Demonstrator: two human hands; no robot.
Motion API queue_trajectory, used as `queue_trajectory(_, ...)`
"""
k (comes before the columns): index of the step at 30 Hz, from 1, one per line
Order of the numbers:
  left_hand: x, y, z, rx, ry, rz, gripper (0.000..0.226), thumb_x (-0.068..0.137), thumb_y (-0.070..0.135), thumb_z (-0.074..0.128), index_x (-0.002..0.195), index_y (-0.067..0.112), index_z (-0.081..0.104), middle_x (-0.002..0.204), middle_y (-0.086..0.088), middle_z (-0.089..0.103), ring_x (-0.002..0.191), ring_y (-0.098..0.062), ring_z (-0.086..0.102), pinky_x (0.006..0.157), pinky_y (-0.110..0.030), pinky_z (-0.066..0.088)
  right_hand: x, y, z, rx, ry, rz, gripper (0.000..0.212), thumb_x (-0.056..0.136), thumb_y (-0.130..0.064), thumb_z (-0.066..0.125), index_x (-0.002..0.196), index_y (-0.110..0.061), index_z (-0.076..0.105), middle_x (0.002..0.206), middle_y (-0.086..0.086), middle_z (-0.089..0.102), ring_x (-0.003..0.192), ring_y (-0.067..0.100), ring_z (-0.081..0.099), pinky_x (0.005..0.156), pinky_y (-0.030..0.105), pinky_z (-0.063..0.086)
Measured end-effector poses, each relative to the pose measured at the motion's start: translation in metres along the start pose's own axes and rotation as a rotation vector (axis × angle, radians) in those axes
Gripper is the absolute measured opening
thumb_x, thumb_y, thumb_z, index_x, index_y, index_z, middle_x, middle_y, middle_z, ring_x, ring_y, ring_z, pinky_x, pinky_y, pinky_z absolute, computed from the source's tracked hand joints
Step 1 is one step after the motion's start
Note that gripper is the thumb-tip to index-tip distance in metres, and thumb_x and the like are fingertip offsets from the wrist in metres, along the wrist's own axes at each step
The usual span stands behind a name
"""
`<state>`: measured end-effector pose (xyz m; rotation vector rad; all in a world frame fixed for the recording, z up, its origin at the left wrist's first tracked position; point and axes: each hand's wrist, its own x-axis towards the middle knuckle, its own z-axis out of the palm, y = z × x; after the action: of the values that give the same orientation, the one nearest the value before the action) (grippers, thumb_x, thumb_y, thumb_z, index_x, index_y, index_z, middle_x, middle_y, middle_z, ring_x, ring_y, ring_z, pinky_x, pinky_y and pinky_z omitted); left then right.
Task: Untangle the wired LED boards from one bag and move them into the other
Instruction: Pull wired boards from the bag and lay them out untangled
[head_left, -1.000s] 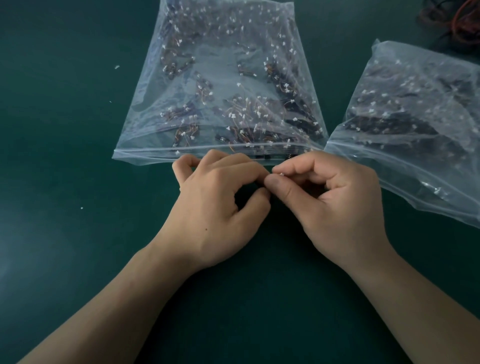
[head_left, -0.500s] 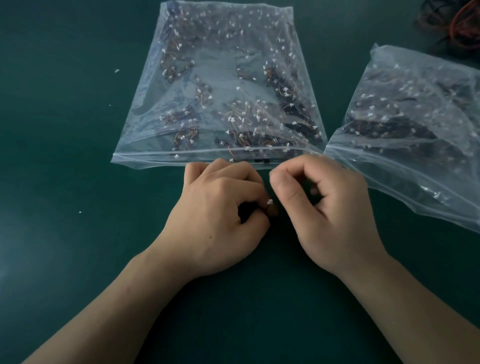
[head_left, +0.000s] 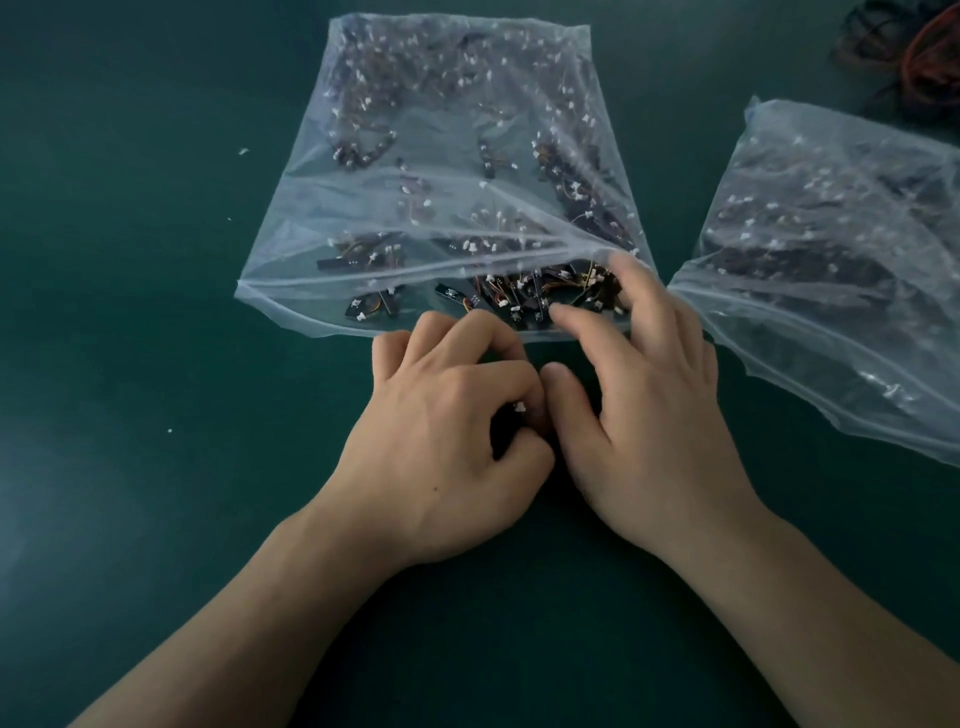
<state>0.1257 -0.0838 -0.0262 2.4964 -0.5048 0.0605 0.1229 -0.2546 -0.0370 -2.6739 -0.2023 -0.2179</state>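
Observation:
A clear zip bag (head_left: 415, 208) lies in the middle of the green table, full of small black LED boards with thin wires and white plugs. Its mouth faces me and gapes, showing a tangle of boards (head_left: 519, 299). My right hand (head_left: 644, 400) reaches into that mouth with fingers stretched out, its fingertips on the boards and under the bag's upper lip. My left hand (head_left: 452, 436) is curled just in front of the bag and pinches a small wired board, of which only a white plug (head_left: 518, 407) shows. A second clear bag (head_left: 841, 270) with more boards lies to the right.
A coil of black and red wires (head_left: 914, 57) sits at the far right corner. A few white specks (head_left: 242, 151) lie on the dark green tabletop (head_left: 130, 312) left of the bags.
My right hand has left the piece both hands were working on and moved forward into the middle bag's mouth, which now gapes. My left hand has stayed put, still pinching the board.

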Motion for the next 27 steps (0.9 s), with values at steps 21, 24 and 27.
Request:
queue_trajectory(21, 0.0029, -0.0059, 0.0053, -0.002, 0.103, -0.029, 0.024, 0.083, 0.027, 0.063, 0.106, 0.032, 0.071, 0.101, 0.017, 0.061, 0.097, -0.018, 0.052, 0.091, -0.039, 0.043, -0.0003, 0.0042, -0.0028, 0.321, 0.216, -0.125, 0.032, 0.096, -0.007, 0.069, 0.127, -0.005, 0.072, 0.13, -0.004, 0.066, 0.125, 0.005, 0.06, 0.109, 0.021, 0.046)
queue_trajectory(24, 0.0011, -0.005, 0.0067, 0.056, 0.104, -0.051, 0.03, 0.083, 0.031, 0.06, 0.111, 0.035, 0.069, 0.116, 0.019, 0.058, 0.111, -0.016, 0.047, 0.093, -0.031, 0.027, 0.0005, 0.0073, -0.004, 0.357, 0.336, -0.135, 0.02, 0.092, -0.002, 0.073, 0.111, -0.007, 0.078, 0.115, -0.004, 0.073, 0.111, 0.004, 0.067, 0.099, 0.019, 0.051)
queue_trajectory(27, 0.0009, -0.0055, 0.0052, 0.048, 0.09, -0.059, 0.033, 0.083, 0.032, 0.059, 0.115, 0.035, 0.068, 0.118, 0.021, 0.056, 0.115, -0.013, 0.045, 0.094, -0.029, 0.023, 0.0015, 0.0099, -0.0052, 0.446, 0.424, -0.128, 0.014, 0.091, 0.002, 0.074, 0.097, -0.009, 0.079, 0.1, -0.006, 0.074, 0.099, 0.003, 0.07, 0.09, 0.018, 0.053)
